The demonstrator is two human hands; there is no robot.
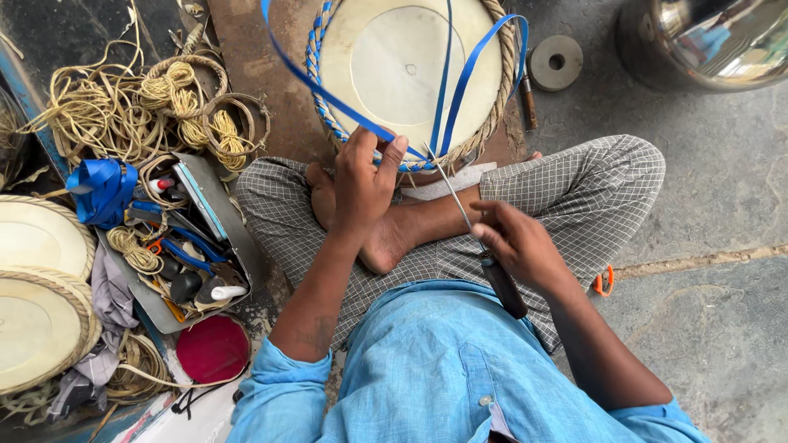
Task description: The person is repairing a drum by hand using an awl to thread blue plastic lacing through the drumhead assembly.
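A round pale tray (pixel 394 61) with a rope-bound rim rests on my crossed legs. Its near rim is wrapped in blue and white strip. My left hand (pixel 364 182) pinches the near rim where a long blue plastic strip (pixel 328 90) loops up and away. My right hand (pixel 519 244) grips a black-handled awl (pixel 502 283), whose thin metal spike points up to the rim beside my left hand.
At left a metal tray (pixel 222 205) holds several tools, with a blue strip roll (pixel 103 189), coils of cane (pixel 156 111), two finished round trays (pixel 37 234) and a red lid (pixel 213 349). A grey disc (pixel 556 61) and a steel pot (pixel 710 37) sit at top right.
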